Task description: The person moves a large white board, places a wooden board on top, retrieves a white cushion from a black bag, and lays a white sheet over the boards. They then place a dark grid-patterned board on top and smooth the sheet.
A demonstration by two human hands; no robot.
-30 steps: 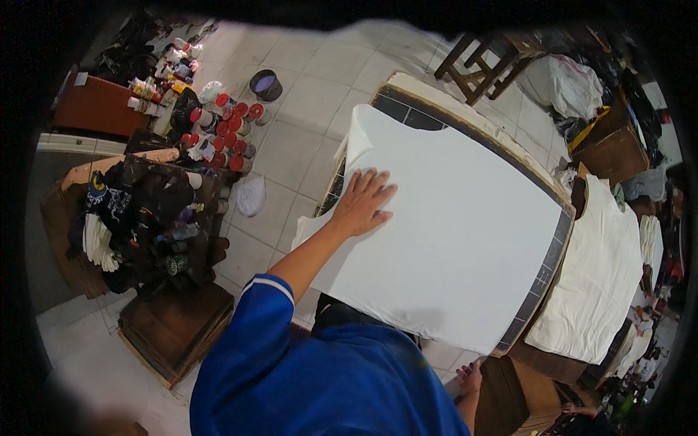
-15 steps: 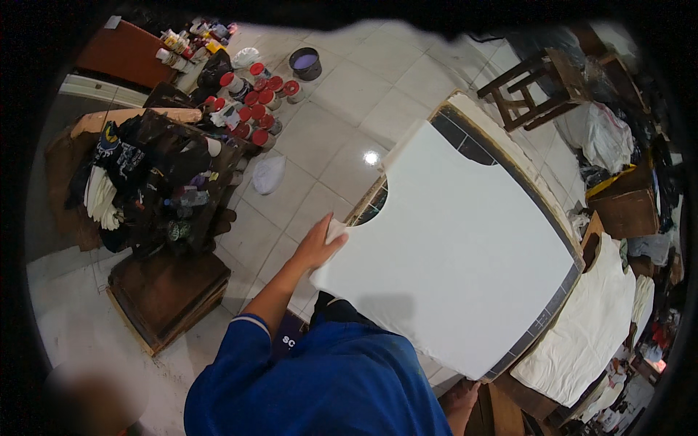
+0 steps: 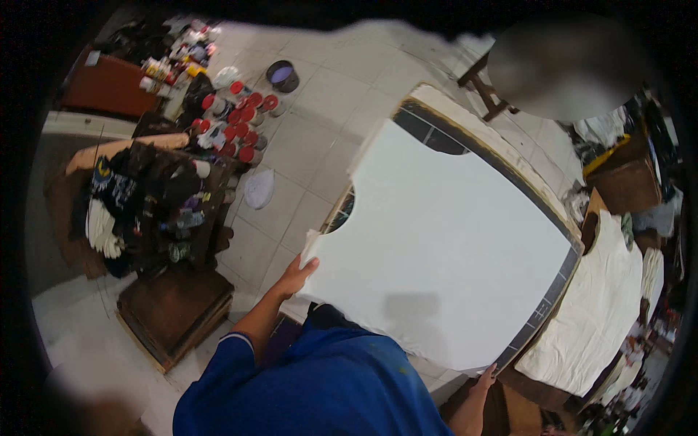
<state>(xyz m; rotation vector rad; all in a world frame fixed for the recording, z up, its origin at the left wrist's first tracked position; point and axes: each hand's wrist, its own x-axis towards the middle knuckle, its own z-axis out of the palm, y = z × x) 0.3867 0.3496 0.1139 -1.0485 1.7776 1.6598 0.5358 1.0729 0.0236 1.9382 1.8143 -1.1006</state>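
Observation:
A white cloth panel (image 3: 436,240), cut like a shirt body with curved neck and armhole edges, is spread over a dark board (image 3: 545,312) with white grid lines. My left hand (image 3: 297,277) is closed on the panel's left edge, below the armhole curve, with the thumb on top and the other fingers mostly hidden. At the near right corner, my right hand (image 3: 486,379) pinches the panel's hem beside the board's edge. Most of the cloth lies flat, with slight ripples along the near hem.
More white cloth (image 3: 589,320) is piled to the right. Red-lidded jars (image 3: 236,131) and a dark bucket (image 3: 282,75) stand on the tiled floor. A cluttered table (image 3: 174,203) and a stack of brown boards (image 3: 174,312) are at left. A blurred patch covers part of a wooden stool (image 3: 480,87).
My left hand has slid nearer to me along the cloth's left edge, and the edge by the armhole lies flatter. My right hand shows more fully at the near corner. The view has shifted.

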